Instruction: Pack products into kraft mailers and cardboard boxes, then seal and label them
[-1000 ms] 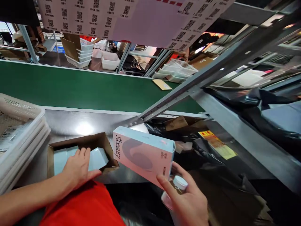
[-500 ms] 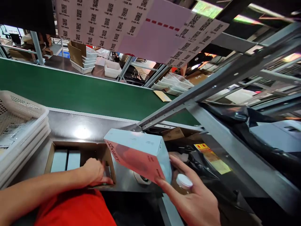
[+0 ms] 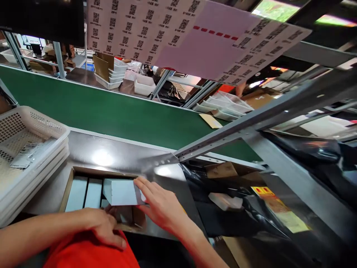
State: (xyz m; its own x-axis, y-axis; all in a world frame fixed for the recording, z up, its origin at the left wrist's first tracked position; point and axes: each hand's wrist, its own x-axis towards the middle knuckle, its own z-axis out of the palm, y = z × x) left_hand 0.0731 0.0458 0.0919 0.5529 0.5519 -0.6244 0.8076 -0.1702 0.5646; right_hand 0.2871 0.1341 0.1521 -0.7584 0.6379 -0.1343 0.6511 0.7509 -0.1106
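An open brown cardboard carton (image 3: 73,175) lies on the steel worktop in front of me, with two pale blue boxes standing in its left part. A third pale blue box (image 3: 121,191) sits tilted in the carton's right part, and my right hand (image 3: 160,206) holds it at its right end with fingers spread over it. My left hand (image 3: 103,225) rests on the carton's near edge, fingers curled against the rim. A red garment covers my lap below the hands.
A stack of white perforated baskets (image 3: 30,149) stands at the left with labels inside. A green conveyor belt (image 3: 111,111) runs behind the worktop, carrying a tan envelope (image 3: 210,121). A slanted metal rail (image 3: 251,123) and black plastic bags (image 3: 237,208) fill the right. QR-code sheets (image 3: 173,26) hang overhead.
My right hand carried the pale box from the right down into the carton's right part. The small white-capped bottle it held is no longer seen. My left hand moved from inside the carton to its near edge.
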